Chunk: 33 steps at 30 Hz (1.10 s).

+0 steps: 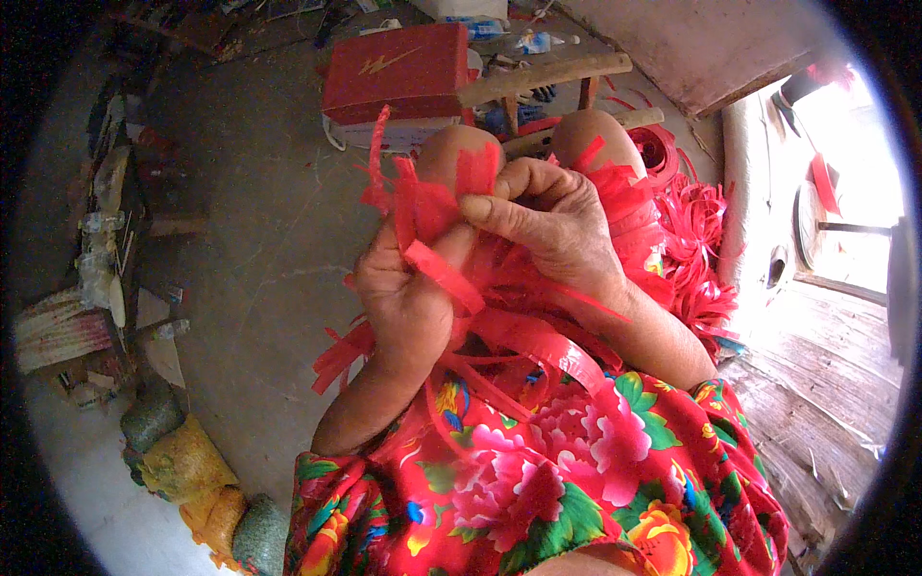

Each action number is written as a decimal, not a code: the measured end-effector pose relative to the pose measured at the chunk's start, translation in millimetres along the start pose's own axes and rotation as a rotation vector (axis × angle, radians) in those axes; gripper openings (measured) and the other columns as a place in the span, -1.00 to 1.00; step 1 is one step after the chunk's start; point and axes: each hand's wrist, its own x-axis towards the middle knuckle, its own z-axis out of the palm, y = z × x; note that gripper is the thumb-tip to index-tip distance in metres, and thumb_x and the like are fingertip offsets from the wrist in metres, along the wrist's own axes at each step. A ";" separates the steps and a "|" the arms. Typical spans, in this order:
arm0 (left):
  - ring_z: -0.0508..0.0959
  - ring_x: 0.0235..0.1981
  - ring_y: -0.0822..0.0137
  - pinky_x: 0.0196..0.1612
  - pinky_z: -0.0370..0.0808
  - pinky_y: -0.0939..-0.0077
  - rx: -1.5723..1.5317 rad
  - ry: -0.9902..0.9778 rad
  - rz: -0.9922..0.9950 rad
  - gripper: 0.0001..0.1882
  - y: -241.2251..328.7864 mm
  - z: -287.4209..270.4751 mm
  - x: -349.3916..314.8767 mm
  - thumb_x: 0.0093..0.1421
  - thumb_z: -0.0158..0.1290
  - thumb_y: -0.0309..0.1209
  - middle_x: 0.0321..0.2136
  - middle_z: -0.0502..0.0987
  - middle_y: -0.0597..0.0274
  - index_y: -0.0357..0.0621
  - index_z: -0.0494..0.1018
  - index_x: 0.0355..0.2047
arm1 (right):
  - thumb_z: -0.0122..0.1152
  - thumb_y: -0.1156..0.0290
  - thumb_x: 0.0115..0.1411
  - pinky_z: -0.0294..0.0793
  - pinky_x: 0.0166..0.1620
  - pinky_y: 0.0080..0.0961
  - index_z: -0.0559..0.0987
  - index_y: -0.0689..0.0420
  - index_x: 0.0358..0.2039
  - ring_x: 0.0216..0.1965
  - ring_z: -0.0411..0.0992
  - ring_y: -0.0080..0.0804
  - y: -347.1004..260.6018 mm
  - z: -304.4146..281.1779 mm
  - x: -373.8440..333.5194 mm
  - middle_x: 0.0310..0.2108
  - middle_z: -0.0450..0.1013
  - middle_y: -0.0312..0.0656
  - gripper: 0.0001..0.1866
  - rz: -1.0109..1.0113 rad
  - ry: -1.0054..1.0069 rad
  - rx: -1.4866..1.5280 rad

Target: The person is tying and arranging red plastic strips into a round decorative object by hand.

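Observation:
My left hand (408, 288) is closed around a bunch of flat, shiny red plastic strips (423, 211), whose folded ends stick up above the fingers. From the right, my right hand (547, 226) pinches one upright strip (476, 169) between thumb and forefinger, close to the bunch. A twisted red strand (380, 144) rises at the bunch's left side. Long loose red ribbons (538, 346) trail below both hands, over my lap and the red floral cloth (576, 442). Some of the strips inside the left fist are hidden.
Beyond my knees stand a red box (396, 77) and a low wooden bench (547, 77), with plastic bottles (543, 42) behind. At right lie a heap of red strips (696, 221) and a red ribbon roll (656, 154). Filled sacks (187, 461) sit at lower left.

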 end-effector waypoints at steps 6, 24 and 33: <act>0.51 -0.18 0.53 -0.08 0.46 0.58 0.015 0.054 -0.005 -0.73 3.0 -1.6 3.1 0.23 0.10 -0.60 -0.15 0.58 0.32 -0.24 0.50 -0.05 | 0.40 0.41 0.15 0.42 -0.39 -0.69 0.58 0.17 -0.46 -0.48 0.40 -0.69 -7.4 -2.4 -2.4 -0.51 0.51 -0.42 -0.84 0.081 0.033 0.040; 0.52 -0.11 0.50 0.00 0.45 0.56 -0.035 0.047 -0.068 -0.64 7.9 0.6 3.6 0.23 0.10 -0.63 -0.07 0.55 0.30 -0.21 0.44 0.04 | 0.41 0.46 0.13 0.45 -0.35 -0.66 0.62 0.20 -0.41 -0.44 0.45 -0.66 -7.9 -2.7 -1.9 -0.47 0.55 -0.35 -0.88 0.034 0.017 -0.017; 0.52 -0.12 0.49 -0.02 0.48 0.56 -0.056 -0.036 -0.004 -0.62 4.5 2.5 9.5 0.19 0.16 -0.64 -0.10 0.55 0.27 -0.22 0.42 0.02 | 0.45 0.47 0.09 0.39 -0.39 -0.70 0.57 0.16 -0.48 -0.48 0.40 -0.69 -3.9 -1.0 1.3 -0.53 0.50 -0.41 -0.83 0.004 -0.012 0.019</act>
